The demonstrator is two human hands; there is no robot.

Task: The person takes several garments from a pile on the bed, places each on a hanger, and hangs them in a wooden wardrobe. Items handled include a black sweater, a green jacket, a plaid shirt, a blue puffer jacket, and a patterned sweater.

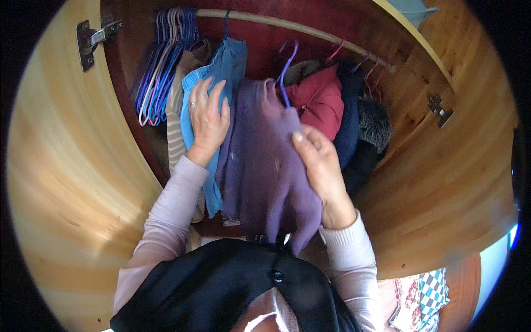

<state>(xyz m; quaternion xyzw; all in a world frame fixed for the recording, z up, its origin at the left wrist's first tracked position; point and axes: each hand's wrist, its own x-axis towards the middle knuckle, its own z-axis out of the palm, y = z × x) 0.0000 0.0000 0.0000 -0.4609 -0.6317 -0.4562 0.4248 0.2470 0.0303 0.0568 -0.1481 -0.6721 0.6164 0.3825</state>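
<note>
A purple knit sweater (pixel 260 155) hangs in front of me on a purple hanger (pixel 285 74), whose hook stands free below the rod. My right hand (pixel 323 169) grips the sweater at its right shoulder, thumb on the front of the cloth. With fingers spread, my left hand (pixel 208 119) rests against a light blue garment (pixel 194 83) left of the sweater. Darker blue cloth (pixel 235 58) hangs just behind that hand, its hook on the rod. The sweater covers part of the clothes behind it.
Bunched hangers (pixel 160 72) hang at the left of a wooden rod (pixel 271 21). A striped garment (pixel 176 133) is beside them. Right of the sweater hang a red garment (pixel 321 102) and dark clothes (pixel 348 122). Open wooden doors (pixel 61 160) flank me; patterned cloth (pixel 431 293) lies low right.
</note>
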